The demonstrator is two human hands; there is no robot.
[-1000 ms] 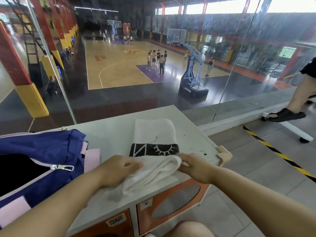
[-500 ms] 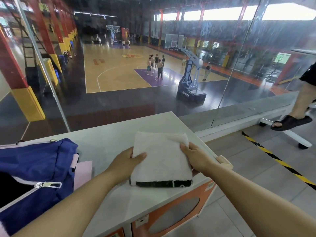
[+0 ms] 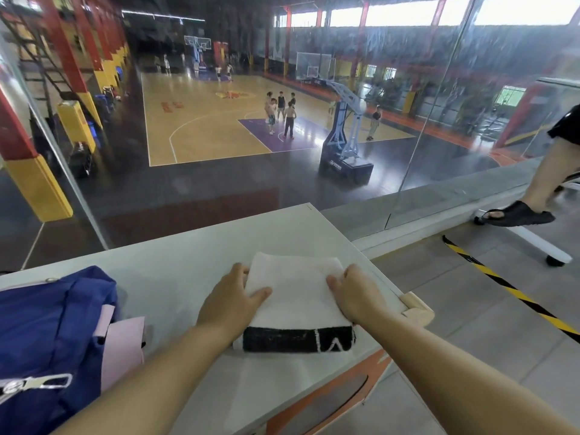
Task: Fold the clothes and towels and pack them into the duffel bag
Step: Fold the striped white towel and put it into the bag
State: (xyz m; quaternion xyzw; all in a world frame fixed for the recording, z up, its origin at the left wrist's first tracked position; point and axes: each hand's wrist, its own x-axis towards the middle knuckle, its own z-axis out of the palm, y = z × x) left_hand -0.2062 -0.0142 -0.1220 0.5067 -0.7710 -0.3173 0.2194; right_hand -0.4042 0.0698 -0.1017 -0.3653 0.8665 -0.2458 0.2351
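A white towel (image 3: 295, 296) with a black patterned band along its near edge lies folded in a compact rectangle on the pale grey table (image 3: 175, 268). My left hand (image 3: 229, 302) grips its left side, thumb lying on top. My right hand (image 3: 354, 293) grips the right side, thumb on top too. The blue duffel bag (image 3: 53, 324) with pink trim sits at the table's left, its zip pull (image 3: 37, 383) lying on the near part; its opening is cut off by the frame edge.
A glass wall (image 3: 314, 171) rises right behind the table, above a basketball court. The table's right edge has a beige corner guard (image 3: 417, 309). On the tiled floor at the right runs yellow-black tape (image 3: 514, 293), and another person's sandalled foot (image 3: 514, 215) stands there.
The towel's near half was folded over away from me, then the stack was squared up. My hands moved from its near edge to its left and right sides.
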